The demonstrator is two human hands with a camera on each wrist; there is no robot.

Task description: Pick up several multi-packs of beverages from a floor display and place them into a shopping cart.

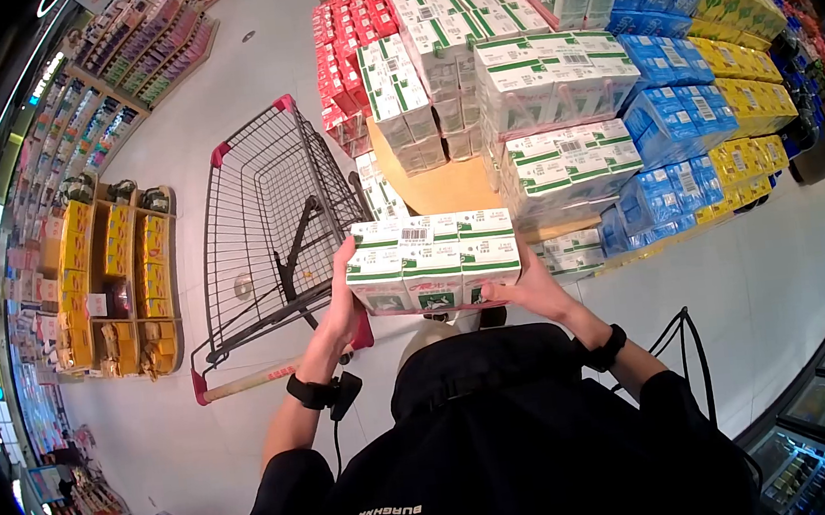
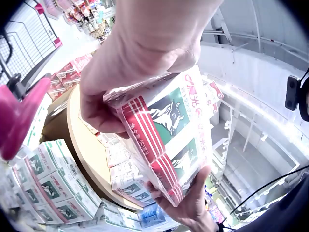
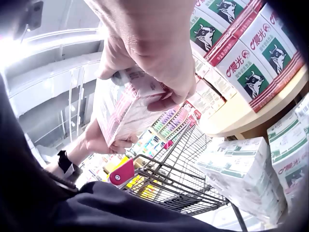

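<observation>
A shrink-wrapped pack of milk cartons [image 1: 432, 260], white and green with a barcode on top, is held in front of the body. My left hand [image 1: 341, 290] grips its left end, and my right hand [image 1: 540, 292] grips the right end with the thumb on the near side. In the left wrist view the pack [image 2: 166, 130] shows cow pictures and a red striped band, with the left hand [image 2: 140, 58] curled over one end. From the right wrist, fingers of the right hand [image 3: 154, 53] wrap the pack's [image 3: 128, 106] end, its underside hidden.
Just beyond the pack is a wooden display table [image 1: 461, 188] with stacked matching packs [image 1: 555, 82]. Blue packs [image 1: 670, 120] and yellow packs [image 1: 744, 107] stand to the right. A wire shopping cart [image 1: 263, 384] stands at the left, near a shelf of yellow boxes [image 1: 153, 275].
</observation>
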